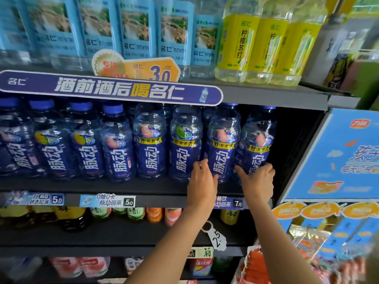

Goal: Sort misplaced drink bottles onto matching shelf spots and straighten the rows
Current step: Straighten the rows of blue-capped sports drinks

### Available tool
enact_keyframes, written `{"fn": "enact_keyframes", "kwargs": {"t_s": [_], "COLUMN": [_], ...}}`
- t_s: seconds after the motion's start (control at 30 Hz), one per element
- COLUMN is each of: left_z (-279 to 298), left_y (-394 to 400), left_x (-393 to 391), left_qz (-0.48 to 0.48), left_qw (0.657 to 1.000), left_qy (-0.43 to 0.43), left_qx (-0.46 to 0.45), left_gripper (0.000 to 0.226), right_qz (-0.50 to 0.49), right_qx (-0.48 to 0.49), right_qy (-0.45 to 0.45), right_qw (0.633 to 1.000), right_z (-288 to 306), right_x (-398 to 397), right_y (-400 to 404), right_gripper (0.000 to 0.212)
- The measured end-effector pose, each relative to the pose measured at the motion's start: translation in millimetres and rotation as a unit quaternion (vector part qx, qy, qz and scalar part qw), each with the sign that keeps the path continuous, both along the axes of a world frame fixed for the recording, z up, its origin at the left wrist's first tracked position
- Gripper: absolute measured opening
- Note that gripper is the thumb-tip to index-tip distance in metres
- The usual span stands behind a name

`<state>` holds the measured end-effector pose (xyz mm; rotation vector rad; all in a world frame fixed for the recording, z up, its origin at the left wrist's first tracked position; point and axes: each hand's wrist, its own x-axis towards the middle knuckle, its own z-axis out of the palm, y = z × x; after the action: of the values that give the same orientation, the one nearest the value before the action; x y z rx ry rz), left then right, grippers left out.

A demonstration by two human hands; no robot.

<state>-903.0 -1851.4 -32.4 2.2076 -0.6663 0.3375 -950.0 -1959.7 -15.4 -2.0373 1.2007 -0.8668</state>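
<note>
A row of dark blue drink bottles with blue caps stands along the middle shelf [102, 186]. My left hand [202, 181] grips the base of the second bottle from the right [223, 140]; its fingers reach round that bottle's left side. My right hand [258, 179] holds the bottom of the rightmost blue bottle [259, 138], which leans a little to the right. To the left of my left hand stands a lime-marked blue bottle [185, 140].
Light blue soda-water bottles [135, 27] and yellow lemon bottles [266, 44] fill the upper shelf. Price tags [238, 203] run along the middle shelf's edge. Mixed small bottles [153, 214] sit on the shelves below. A blue cardboard display [338, 160] with snack packets stands on the right.
</note>
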Motion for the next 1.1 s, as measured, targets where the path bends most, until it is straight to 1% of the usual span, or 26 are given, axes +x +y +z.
{"fn": "enact_keyframes", "kwargs": {"t_s": [0.03, 0.07, 0.13, 0.17, 0.2, 0.23, 0.27, 0.3, 0.37, 0.4, 0.47, 0.57, 0.67, 0.77, 0.87, 1.1], "left_z": [-1.9, -4.1, -7.9, -7.8, -6.9, -5.6, -4.5, -3.6, -2.8, -3.4, -4.6, -1.5, 2.1, 1.6, 0.0, -1.4], "left_y": [9.7, 20.3, 41.4, 50.9, 59.7, 67.8, 74.9, 81.4, 90.8, 93.9, 95.8, 92.2, 87.6, 85.2, 84.9, 88.2], "left_x": [-1.6, -1.4, 5.6, 12.2, 18.1, 24.4, 30.9, 36.3, 44.0, 46.5, 50.0, 52.1, 53.9, 56.8, 58.5, 57.9], "left_qz": [-0.014, -0.008, 0.059, 0.099, 0.136, 0.169, 0.195, 0.213, 0.218, 0.211, 0.197, 0.212, 0.25, 0.273, 0.281, 0.278], "left_qw": [0.999, 0.995, 0.98, 0.972, 0.965, 0.957, 0.95, 0.946, 0.952, 0.959, 0.969, 0.97, 0.963, 0.957, 0.954, 0.956], "left_qy": [-0.042, -0.084, -0.13, -0.125, -0.099, -0.066, -0.037, -0.013, 0.025, 0.04, 0.063, 0.074, 0.081, 0.079, 0.07, 0.059], "left_qx": [-0.027, -0.06, -0.14, -0.174, -0.202, -0.227, -0.243, -0.246, -0.212, -0.183, -0.131, -0.091, -0.063, -0.061, -0.073, -0.067], "left_gripper": [0.039, 0.033, 0.03, 0.031, 0.032, 0.034, 0.036, 0.038, 0.047, 0.053, 0.067, 0.078, 0.08, 0.079, 0.077, 0.07], "right_qz": [-0.006, -0.016, -0.014, 0.006, 0.035, 0.067, 0.095, 0.113, 0.122, 0.12, 0.111, 0.099, 0.097, 0.1, 0.096, 0.089], "right_qx": [-0.005, -0.02, -0.066, -0.085, -0.098, -0.108, -0.109, -0.101, -0.068, -0.054, -0.043, -0.046, -0.05, -0.055, -0.053, -0.042], "right_qy": [-0.008, -0.03, -0.096, -0.121, -0.125, -0.108, -0.08, -0.05, -0.001, 0.015, 0.038, 0.057, 0.064, 0.07, 0.06, 0.046], "right_qw": [1.0, 0.999, 0.993, 0.989, 0.987, 0.986, 0.986, 0.987, 0.99, 0.991, 0.992, 0.992, 0.992, 0.991, 0.992, 0.994], "right_z": [1.3, 2.5, 4.4, 5.2, 5.5, 5.0, 4.8, 5.4, 7.3, 7.5, 6.9, 6.1, 6.2, 2.1, -0.5, -2.6], "right_x": [-2.6, -5.8, -10.7, -10.5, -9.6, -6.4, -1.3, 4.2, 13.3, 16.1, 19.0, 19.0, 18.0, 19.6, 21.8, 24.6], "right_y": [1.6, 4.7, 15.9, 23.1, 30.9, 37.8, 43.4, 48.3, 54.5, 56.5, 58.9, 58.4, 57.3, 57.5, 56.9, 56.3], "right_gripper": [0.074, 0.074, 0.068, 0.061, 0.055, 0.051, 0.053, 0.06, 0.078, 0.083, 0.085, 0.075, 0.064, 0.063, 0.062, 0.059]}}
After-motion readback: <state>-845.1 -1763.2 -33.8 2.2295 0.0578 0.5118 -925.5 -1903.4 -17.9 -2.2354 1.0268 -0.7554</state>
